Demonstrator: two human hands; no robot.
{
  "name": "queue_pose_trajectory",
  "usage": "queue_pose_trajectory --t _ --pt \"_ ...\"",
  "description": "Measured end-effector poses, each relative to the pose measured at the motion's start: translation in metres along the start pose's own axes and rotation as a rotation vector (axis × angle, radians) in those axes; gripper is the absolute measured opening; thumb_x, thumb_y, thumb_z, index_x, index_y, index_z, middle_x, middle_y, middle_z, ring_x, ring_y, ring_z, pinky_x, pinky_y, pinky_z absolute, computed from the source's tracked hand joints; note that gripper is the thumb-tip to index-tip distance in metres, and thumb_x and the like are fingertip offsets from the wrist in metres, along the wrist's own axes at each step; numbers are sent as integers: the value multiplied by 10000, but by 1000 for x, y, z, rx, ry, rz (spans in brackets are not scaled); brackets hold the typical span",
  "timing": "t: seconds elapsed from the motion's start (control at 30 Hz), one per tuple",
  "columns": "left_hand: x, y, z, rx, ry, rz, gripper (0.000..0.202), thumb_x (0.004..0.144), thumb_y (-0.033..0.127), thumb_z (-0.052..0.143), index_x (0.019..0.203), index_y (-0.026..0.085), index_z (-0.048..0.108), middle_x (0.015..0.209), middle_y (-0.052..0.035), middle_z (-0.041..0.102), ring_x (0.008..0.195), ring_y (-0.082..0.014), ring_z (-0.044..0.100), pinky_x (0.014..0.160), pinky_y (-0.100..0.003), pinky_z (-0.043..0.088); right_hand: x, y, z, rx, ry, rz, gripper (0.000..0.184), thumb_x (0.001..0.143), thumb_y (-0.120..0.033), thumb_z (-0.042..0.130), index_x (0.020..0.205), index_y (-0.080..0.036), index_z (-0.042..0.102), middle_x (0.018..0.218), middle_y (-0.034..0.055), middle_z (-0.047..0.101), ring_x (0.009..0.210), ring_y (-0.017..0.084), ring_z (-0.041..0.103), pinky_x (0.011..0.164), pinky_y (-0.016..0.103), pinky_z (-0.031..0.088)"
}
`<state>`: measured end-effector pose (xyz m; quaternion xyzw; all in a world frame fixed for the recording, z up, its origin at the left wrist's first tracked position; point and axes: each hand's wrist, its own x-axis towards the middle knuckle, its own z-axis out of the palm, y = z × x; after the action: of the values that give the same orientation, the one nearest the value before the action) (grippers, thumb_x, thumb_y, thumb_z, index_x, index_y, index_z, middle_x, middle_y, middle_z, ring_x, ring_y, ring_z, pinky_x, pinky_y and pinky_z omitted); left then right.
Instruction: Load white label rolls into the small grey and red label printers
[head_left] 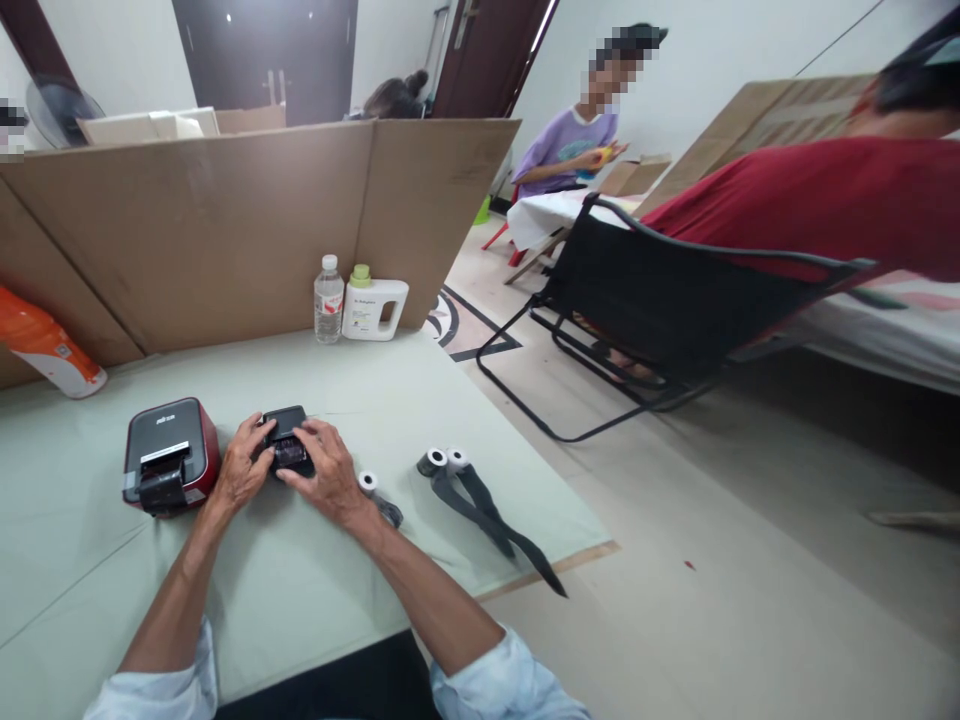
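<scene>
Both of my hands hold a small black cartridge-like device (285,440) on the pale green table (90,580). My left hand (240,468) grips its left side with curled fingers. My right hand (324,472) wraps over its right side and top. Just left of my left hand sits a red and black label printer (169,458). To the right of my right hand lies a small white roll with a dark strip (373,492). Further right lie two more rolls with long dark ribbons trailing out (472,500).
A cardboard screen (225,220) stands along the table's back, with a water bottle (328,300) and a white jug (373,308) before it. An orange bag (45,345) lies at far left. A black folding chair (660,310) holds a person in red; another person sits beyond.
</scene>
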<state>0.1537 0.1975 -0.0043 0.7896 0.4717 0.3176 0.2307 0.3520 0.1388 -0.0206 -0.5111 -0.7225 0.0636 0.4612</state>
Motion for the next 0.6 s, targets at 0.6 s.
queue_pose_trajectory --t 0.6 --pt "-22 9 -2 135 -140 16 864 783 273 772 1590 203 469 1694 -186 362 1550 -387 395 1258 -568 369 -13 13 10 -43 -286 197 1045 816 -288 853 1674 -213 261 1688 239 343 1525 398 415 1184 605 422"
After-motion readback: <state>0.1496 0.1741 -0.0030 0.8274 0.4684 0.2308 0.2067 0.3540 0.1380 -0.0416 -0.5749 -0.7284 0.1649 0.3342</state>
